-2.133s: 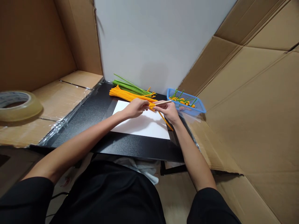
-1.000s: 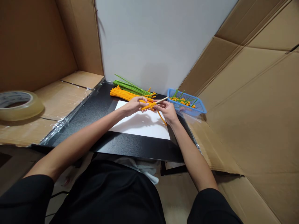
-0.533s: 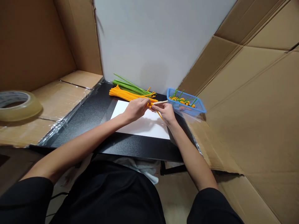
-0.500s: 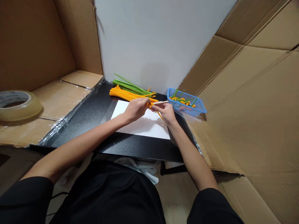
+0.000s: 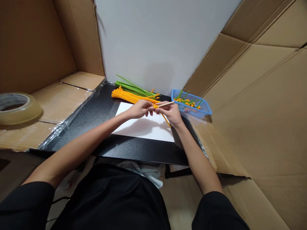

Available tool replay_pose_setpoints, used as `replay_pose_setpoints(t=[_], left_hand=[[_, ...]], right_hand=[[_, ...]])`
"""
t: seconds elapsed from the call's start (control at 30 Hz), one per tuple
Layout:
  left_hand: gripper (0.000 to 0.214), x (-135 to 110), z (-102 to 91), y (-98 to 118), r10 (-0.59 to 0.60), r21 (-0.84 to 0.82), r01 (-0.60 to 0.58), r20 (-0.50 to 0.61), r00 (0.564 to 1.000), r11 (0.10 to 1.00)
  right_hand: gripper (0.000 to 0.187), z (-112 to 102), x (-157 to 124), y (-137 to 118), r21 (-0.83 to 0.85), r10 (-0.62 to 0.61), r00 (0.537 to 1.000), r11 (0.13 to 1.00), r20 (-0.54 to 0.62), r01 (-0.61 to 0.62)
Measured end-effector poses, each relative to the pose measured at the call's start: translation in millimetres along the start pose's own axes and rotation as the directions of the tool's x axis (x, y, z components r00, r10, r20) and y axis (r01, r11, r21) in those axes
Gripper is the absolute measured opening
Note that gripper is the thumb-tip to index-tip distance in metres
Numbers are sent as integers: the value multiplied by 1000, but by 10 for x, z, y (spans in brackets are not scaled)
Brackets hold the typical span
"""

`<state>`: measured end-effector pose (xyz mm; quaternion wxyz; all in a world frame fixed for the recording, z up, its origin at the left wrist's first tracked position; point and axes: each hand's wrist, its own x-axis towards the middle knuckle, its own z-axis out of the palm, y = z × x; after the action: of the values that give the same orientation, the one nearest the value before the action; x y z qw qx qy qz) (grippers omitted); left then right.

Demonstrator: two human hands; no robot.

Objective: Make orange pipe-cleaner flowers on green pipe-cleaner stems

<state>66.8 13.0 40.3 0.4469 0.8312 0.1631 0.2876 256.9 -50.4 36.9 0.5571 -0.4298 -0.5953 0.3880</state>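
My left hand and my right hand meet above a white sheet of paper on a black table. The right hand grips a thin wooden stick that points right and up. An orange pipe cleaner is coiled on the stick between the two hands, and its free tail hangs down under the right hand. The left hand's fingers pinch the coiled orange part. Both hands are closed.
Bundles of orange pipe cleaners and green pipe cleaners lie at the table's back. A blue mesh basket of small orange and green pieces stands at the right. A tape roll rests on cardboard at left. Cardboard walls enclose both sides.
The hands have kept turning the orange pipe cleaner around the stick. The loose tail under the right hand has grown shorter. The hands stayed over the paper.
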Motion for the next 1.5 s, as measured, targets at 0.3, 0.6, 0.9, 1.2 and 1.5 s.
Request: replay_pose_setpoints(t=[0.3, 0.6, 0.9, 1.2, 1.5], left_hand=[[35, 8, -85, -48, -143, -205, 167, 129, 981, 964], [28, -11, -24, 19, -260, -464, 328, 205, 944, 823], [15, -80, 145, -101, 270, 673, -50, -227, 936, 738], [24, -20, 100, -75, 30, 238, 14, -180, 983, 971], [30, -23, 16, -1, -217, -401, 291, 220, 951, 868]], right_hand=[[37, -85, 37, 63, -87, -13, 1000, 996, 0, 13], [33, -16, 7, 42, 21, 14, 999, 1000, -35, -13], [37, -24, 43, 110, 29, 71, 984, 997, -162, -67], [47, -44, 18, 33, -5, -3, 998, 1000, -59, 3], [36, -156, 37, 35, -4, 1, 998, 1000, 60, -1]])
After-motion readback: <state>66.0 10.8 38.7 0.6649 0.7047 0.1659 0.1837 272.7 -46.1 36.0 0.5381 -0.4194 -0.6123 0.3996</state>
